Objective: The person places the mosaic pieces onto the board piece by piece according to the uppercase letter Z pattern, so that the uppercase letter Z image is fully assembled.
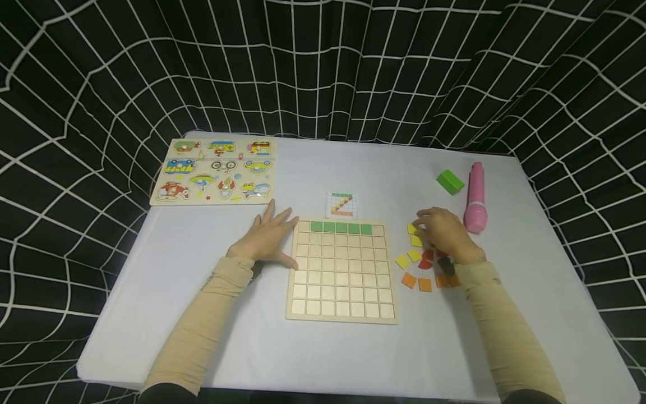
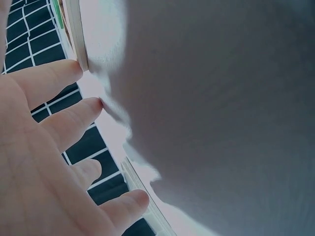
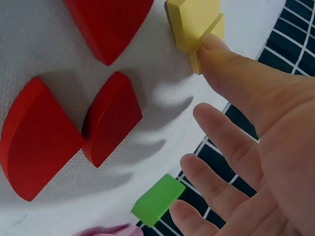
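A square wooden grid board (image 1: 341,280) lies in the middle of the table, with a row of several green squares (image 1: 341,228) in its top row. My left hand (image 1: 266,238) is spread at the board's left edge, with fingers apart and the thumb at the rim. To the board's right, my right hand (image 1: 444,230) reaches over loose tiles. One fingertip touches a yellow tile (image 3: 194,22), while the other fingers stay extended. Red quarter-circle pieces (image 3: 42,140) lie beside it, partly under the hand in the head view. Orange squares (image 1: 425,285) lie nearer the front.
A small pattern card (image 1: 341,205) lies behind the board. At the back left is a vehicle peg puzzle (image 1: 214,174). A green block (image 1: 450,182) and a pink microphone-shaped object (image 1: 476,199) lie at the back right. Dark grid-patterned cloth (image 1: 323,84) surrounds the table.
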Available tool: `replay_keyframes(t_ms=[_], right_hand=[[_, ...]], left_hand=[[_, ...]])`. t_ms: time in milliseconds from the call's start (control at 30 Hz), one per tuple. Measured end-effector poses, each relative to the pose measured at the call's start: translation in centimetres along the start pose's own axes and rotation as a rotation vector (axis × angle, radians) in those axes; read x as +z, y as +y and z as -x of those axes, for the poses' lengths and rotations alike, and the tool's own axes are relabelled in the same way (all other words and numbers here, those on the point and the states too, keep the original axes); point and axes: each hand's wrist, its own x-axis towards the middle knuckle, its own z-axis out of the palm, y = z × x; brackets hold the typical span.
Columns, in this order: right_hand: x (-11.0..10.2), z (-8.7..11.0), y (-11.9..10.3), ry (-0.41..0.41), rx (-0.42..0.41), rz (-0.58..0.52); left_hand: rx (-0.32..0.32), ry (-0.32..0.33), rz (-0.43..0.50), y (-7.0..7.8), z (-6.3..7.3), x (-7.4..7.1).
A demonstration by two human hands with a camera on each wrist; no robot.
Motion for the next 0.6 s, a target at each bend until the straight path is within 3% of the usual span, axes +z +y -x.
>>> replay_keyframes(t_ms=[600], right_hand=[[0.01, 0.31, 0.30, -0.025, 0.026, -0.006]], left_hand=[[-0.001, 0.001, -0.002, -0.25, -0.06, 0.20]])
